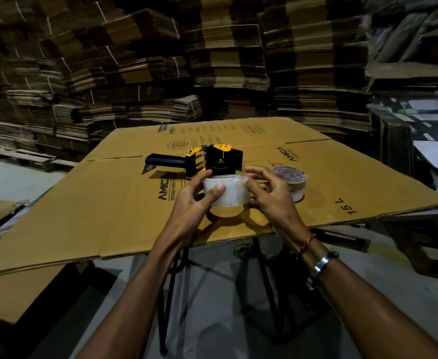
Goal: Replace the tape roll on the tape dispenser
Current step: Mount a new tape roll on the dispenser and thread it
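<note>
A clear tape roll (232,194) is held just above the cardboard sheet, in front of me. My left hand (194,200) grips its left side, thumb across the outer face. My right hand (269,196) holds its right side, thumb on the roll's edge, fingers spread. Just behind the roll lies a black and yellow tape dispenser (212,160), its dark handle pointing left. A second tape roll (294,181) with a printed core lies flat on the sheet to the right, partly hidden by my right hand.
A large flattened cardboard box (104,203) covers a small stand with black metal legs (168,294). Stacks of flattened cartons (225,60) wall in the back and both sides. The floor below is grey concrete.
</note>
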Demonstrator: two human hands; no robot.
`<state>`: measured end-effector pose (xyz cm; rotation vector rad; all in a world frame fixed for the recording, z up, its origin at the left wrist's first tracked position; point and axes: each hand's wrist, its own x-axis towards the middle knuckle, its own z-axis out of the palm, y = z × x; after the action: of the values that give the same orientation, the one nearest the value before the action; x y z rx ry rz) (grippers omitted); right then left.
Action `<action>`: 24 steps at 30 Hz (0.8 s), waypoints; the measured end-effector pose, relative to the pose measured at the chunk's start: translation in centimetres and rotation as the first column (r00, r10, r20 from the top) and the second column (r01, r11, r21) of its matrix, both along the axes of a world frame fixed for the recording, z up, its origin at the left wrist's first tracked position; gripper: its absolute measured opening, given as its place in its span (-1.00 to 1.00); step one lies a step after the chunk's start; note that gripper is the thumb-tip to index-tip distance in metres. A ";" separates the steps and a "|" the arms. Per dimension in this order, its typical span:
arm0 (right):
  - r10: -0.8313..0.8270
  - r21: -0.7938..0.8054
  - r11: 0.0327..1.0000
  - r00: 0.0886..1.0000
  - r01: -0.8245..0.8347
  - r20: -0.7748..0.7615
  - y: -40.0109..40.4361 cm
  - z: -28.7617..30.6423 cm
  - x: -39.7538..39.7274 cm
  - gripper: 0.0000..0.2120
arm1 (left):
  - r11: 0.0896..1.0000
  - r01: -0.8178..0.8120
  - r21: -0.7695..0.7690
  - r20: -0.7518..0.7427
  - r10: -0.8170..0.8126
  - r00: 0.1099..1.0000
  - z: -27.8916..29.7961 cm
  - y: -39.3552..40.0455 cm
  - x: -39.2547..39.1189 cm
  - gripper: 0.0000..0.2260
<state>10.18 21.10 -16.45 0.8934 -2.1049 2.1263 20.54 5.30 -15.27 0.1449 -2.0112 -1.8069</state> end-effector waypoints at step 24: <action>-0.111 0.020 0.993 0.985 0.114 -0.130 -0.1 -0.5 1.0 -0.75 | 0.994 -0.022 0.108 -0.033 0.026 0.999 -0.1 -0.3 -0.2 -0.45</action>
<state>11.17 20.98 -16.98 0.8667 -2.0731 1.9361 20.38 5.01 -15.38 0.1681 -1.8808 -1.8907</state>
